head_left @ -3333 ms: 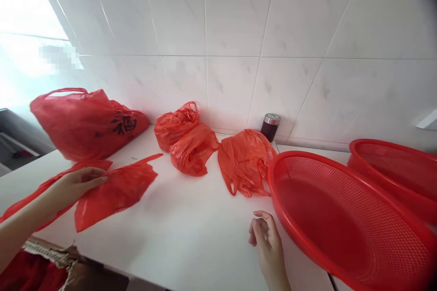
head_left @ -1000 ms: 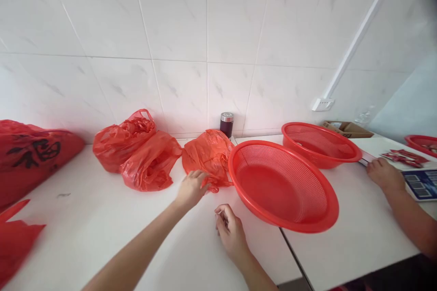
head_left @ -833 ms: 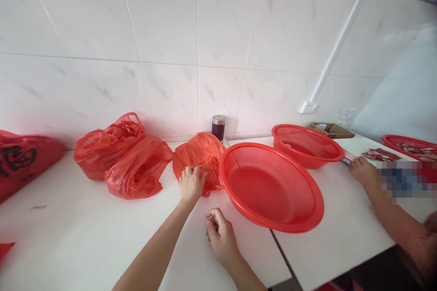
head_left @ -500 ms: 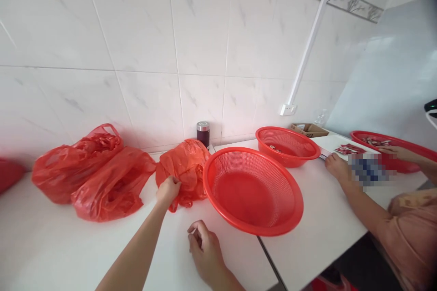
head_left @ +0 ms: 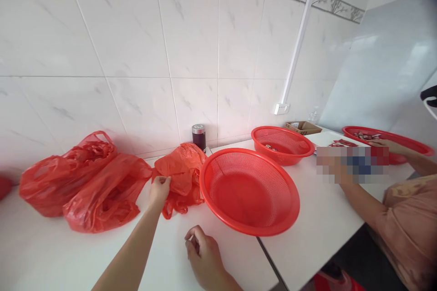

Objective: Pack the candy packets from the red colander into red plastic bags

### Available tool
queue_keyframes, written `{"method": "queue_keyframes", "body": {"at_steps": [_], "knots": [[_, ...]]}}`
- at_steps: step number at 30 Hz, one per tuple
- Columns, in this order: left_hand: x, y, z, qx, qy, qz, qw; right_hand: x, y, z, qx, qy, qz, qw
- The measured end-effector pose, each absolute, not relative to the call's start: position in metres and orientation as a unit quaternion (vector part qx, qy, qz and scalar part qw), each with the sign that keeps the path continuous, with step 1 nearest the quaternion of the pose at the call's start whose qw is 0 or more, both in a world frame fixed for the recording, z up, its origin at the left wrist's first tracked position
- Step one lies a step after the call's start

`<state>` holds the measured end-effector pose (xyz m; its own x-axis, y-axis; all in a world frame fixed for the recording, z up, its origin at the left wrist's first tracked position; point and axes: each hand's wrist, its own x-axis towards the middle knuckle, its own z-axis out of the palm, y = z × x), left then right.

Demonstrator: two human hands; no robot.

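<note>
My left hand [head_left: 159, 188] pinches the near edge of a crumpled red plastic bag [head_left: 182, 173] that lies on the white table [head_left: 51, 259] beside a large red mesh basket [head_left: 249, 188]. My right hand [head_left: 201, 254] rests on the table nearer to me, its fingers curled loosely, and what is in them, if anything, I cannot make out.
Two filled red bags [head_left: 85, 186] lie to the left against the tiled wall. A small dark jar [head_left: 198, 136] stands behind the held bag. Further right sit a second red basket [head_left: 282, 144], a cardboard box [head_left: 301, 126], a third basket [head_left: 389, 142] and another person's arm [head_left: 368, 204].
My left hand let go of a flat red bag at the far left, reached right and closed on the crumpled bag by the basket. The view swung right, bringing another person into sight.
</note>
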<state>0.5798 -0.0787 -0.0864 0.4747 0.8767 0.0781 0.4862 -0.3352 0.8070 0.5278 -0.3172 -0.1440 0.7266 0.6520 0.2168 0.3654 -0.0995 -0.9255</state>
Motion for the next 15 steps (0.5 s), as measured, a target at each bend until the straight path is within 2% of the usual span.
{"method": "queue_keyframes", "body": {"at_steps": [3, 7, 12, 15], "knots": [[0.567, -0.077, -0.067, 0.733, 0.414, 0.367, 0.395, 0.528, -0.317, -0.147, -0.727, -0.362, 0.114, 0.573], [0.529, -0.09, -0.039, 0.703, 0.368, 0.44, 0.421, 0.523, -0.323, -0.138, -0.682, -0.376, 0.086, 0.622], [0.466, -0.125, -0.02, 0.707, 0.35, 0.44, 0.429, 0.511, -0.321, -0.082, -0.634, -0.413, -0.097, 0.647], [0.438, -0.148, -0.016, 0.721, 0.327, 0.393, 0.468, 0.507, -0.302, -0.053, -0.625, -0.48, -0.133, 0.601]]}}
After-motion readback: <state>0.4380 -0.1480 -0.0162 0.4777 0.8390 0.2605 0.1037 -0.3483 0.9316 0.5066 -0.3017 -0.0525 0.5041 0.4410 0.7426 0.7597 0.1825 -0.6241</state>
